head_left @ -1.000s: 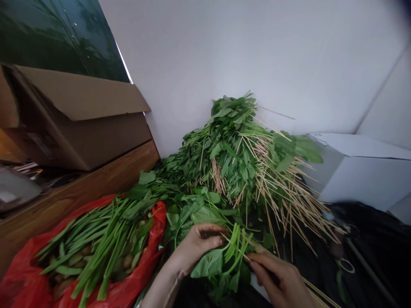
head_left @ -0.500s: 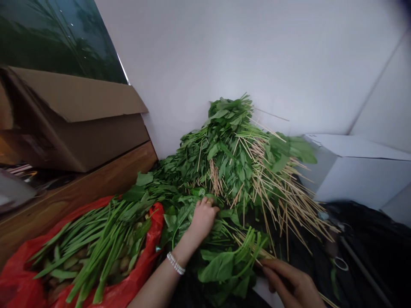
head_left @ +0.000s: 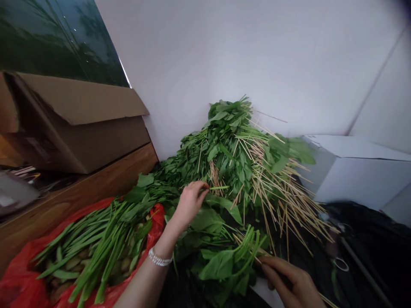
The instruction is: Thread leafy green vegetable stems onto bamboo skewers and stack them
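Soft stems in the leaf bunch [head_left: 220, 266], low centre beside the right hand [head_left: 290, 278], could split or slip if the thin stick [head_left: 257, 259] tilts, and the left hand's loosely held green stem [head_left: 220, 187] could snag on the loose sticks [head_left: 214, 177] just behind it. Left arm reaches forward over the greens, wrist bent, thumb and fingertips closed in a light pinch on that stem, which pokes out to the right. Right hand sits low right, thumb and fingers nipped on the stick; whether it pierces the bunch, cannot tell.
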`<action>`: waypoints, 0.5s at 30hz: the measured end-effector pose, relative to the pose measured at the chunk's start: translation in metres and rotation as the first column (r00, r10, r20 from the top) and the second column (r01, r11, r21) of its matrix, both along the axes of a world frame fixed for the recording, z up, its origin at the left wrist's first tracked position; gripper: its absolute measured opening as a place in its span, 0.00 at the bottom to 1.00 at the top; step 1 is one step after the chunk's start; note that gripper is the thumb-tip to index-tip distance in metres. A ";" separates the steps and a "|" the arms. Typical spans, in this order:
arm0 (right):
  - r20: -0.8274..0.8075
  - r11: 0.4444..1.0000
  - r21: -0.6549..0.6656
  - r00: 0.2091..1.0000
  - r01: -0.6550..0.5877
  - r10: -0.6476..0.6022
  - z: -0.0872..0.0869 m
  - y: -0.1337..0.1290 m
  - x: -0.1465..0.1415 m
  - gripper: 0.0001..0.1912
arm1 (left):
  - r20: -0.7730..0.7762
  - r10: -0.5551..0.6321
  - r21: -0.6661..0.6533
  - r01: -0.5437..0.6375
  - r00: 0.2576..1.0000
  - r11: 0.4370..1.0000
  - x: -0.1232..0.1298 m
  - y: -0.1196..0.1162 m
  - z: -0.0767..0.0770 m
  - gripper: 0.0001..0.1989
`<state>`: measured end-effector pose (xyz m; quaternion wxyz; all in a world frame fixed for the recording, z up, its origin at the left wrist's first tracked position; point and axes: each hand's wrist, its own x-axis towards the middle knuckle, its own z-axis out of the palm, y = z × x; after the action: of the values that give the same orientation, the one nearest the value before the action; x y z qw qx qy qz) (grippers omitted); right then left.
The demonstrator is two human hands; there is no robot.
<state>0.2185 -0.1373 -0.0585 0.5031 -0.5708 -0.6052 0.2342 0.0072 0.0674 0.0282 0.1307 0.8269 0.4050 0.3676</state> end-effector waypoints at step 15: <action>0.165 0.998 0.053 0.986 -0.041 0.032 0.044 0.020 -0.021 0.13 | 0.592 0.033 -0.570 0.389 0.806 0.724 0.000 -0.080 -0.017 0.12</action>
<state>0.1975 -0.1178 -0.0140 0.4629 -0.5625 -0.6614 0.1786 0.0068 -0.0124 0.0114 0.5672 0.6138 0.3658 0.4096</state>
